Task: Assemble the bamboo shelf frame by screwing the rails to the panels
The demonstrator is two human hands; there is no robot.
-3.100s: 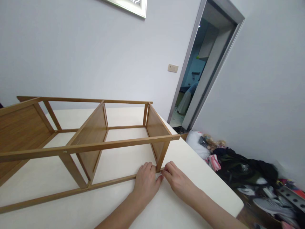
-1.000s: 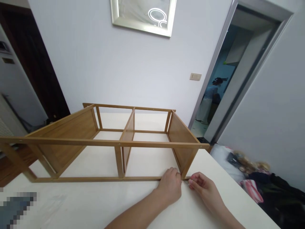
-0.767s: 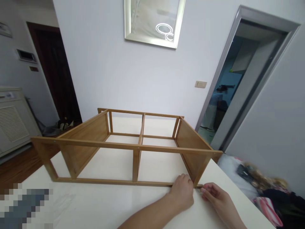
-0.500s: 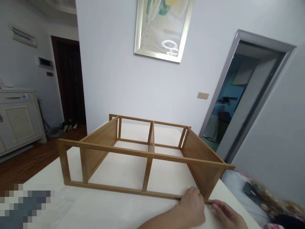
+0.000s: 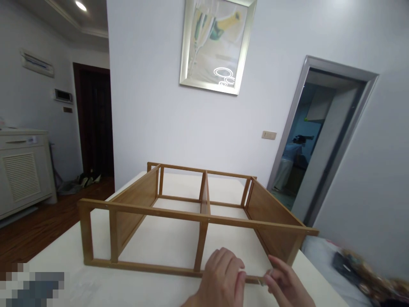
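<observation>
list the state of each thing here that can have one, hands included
shelf, lying down on the table, panels on edge
left hand, fingers bent, grip unclear
right hand, fingers bent, grip unclear
ceiling light, lit
dark door, looks shut
doorway, open
cabinet door, shut
drawer, shut
picture, hung on the wall

No text, label, brand, number or sign can be read; a small pale patch [image 5: 32,140] on the cabinet [image 5: 24,170] at the left is too small to make out, the dark wall panel [image 5: 63,96] shows nothing legible, and the pixelated patch [image 5: 36,291] at lower left is unreadable
</observation>
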